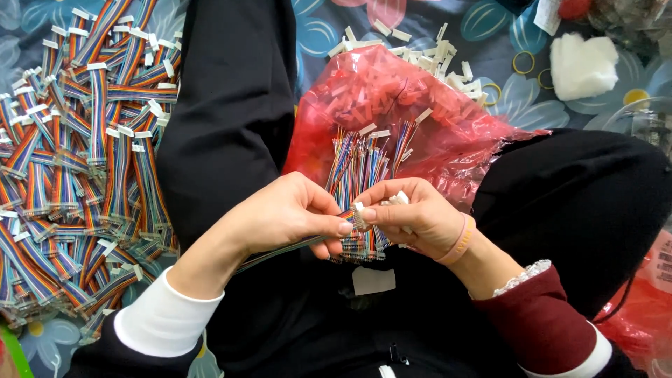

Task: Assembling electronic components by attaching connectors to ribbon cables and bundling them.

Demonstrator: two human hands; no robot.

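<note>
Head view: left hand [290,213] pinches a rainbow ribbon cable [280,250] over the lap, right hand [413,213] grips a white connector [359,207] at its tip, wire bundle [358,168] fanned behind, red bag [448,133] beyond

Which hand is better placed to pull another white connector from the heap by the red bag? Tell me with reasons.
Right, probably. The right hand lies just below the red bag and the loose white connectors, and already holds a few. The left hand pinches the rainbow ribbon cable, farther from them.
</note>
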